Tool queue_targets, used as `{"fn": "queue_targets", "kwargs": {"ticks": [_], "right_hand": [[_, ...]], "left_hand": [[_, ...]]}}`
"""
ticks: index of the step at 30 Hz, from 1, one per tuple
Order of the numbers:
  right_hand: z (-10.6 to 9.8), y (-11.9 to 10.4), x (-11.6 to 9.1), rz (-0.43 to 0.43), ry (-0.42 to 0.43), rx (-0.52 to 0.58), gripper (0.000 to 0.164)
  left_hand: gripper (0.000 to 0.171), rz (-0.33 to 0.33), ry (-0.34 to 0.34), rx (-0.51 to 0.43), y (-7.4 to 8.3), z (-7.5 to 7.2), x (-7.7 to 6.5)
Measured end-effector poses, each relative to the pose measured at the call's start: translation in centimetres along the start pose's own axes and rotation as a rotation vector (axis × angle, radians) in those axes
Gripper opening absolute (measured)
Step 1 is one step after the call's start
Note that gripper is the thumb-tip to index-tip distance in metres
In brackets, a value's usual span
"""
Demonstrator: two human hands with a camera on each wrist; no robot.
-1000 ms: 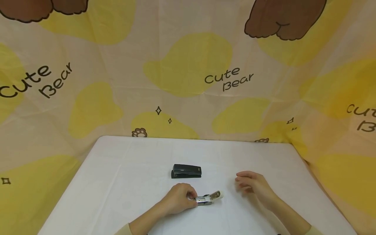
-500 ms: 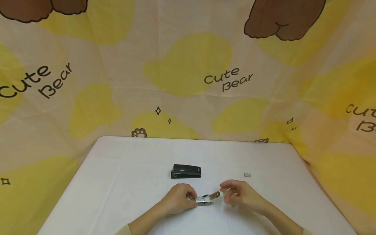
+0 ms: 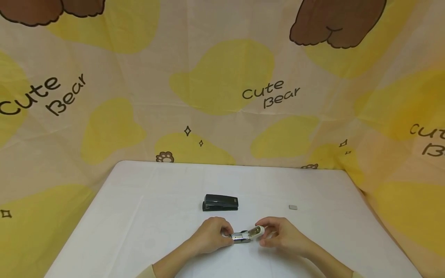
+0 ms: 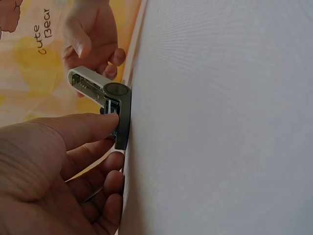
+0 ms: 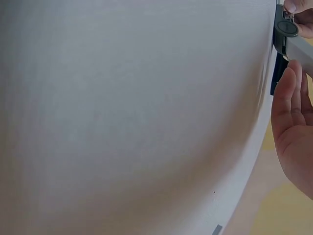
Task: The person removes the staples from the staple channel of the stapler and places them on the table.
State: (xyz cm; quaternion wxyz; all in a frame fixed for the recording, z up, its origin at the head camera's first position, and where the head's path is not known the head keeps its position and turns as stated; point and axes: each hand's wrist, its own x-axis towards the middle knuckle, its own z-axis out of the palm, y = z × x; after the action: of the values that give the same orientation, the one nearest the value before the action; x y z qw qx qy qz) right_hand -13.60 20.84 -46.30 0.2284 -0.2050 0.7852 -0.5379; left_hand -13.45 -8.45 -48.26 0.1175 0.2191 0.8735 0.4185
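A small stapler (image 3: pixel 240 236) with a grey base stands on the table, its white top arm (image 3: pixel 257 231) swung up and tilted to the right. My left hand (image 3: pixel 213 236) pinches its left end between thumb and fingers. In the left wrist view, the thumb presses over the metal magazine (image 4: pixel 112 107). My right hand (image 3: pixel 283 236) is at the raised arm, fingers loosely bent around its outer end without gripping it. From the right wrist view, the thumb (image 5: pixel 285 95) sits right beside the white arm.
Behind the left hand lies a black stapler (image 3: pixel 220 203) on the white table (image 3: pixel 167 193). A small grey strip of staples (image 3: pixel 293 207) rests farther right. A patterned cloth (image 3: pixel 222 77) hangs behind the table's back edge.
My right hand has moved left and toward me from beside the staple strip, uncovering it, and come up to the stapler's raised arm. The left hand has stayed in place.
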Motion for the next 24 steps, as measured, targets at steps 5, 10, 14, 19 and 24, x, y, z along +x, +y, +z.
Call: {"fn": "queue_targets", "kwargs": {"ticks": [5, 10, 14, 19, 24], "right_hand": [[0.2, 0.2, 0.3, 0.006, 0.02, -0.017, 0.037], [0.3, 0.3, 0.3, 0.016, 0.038, 0.002, 0.03], [0.3, 0.3, 0.2, 0.018, 0.043, 0.0, 0.03], [0.0, 0.3, 0.1, 0.044, 0.057, -0.034, 0.029], [-0.4, 0.5, -0.3, 0.056, 0.067, -0.052, 0.028]], "left_hand": [[0.013, 0.008, 0.002, 0.004, 0.0, 0.0, 0.0], [0.013, 0.01, 0.0, 0.011, 0.0, 0.1, 0.0], [0.012, 0.005, -0.004, 0.012, 0.1, 0.1, 0.1], [0.012, 0.003, -0.02, 0.018, 0.5, 0.0, 0.4], [0.012, 0.001, -0.04, 0.011, 1.0, 0.3, 0.7]]}}
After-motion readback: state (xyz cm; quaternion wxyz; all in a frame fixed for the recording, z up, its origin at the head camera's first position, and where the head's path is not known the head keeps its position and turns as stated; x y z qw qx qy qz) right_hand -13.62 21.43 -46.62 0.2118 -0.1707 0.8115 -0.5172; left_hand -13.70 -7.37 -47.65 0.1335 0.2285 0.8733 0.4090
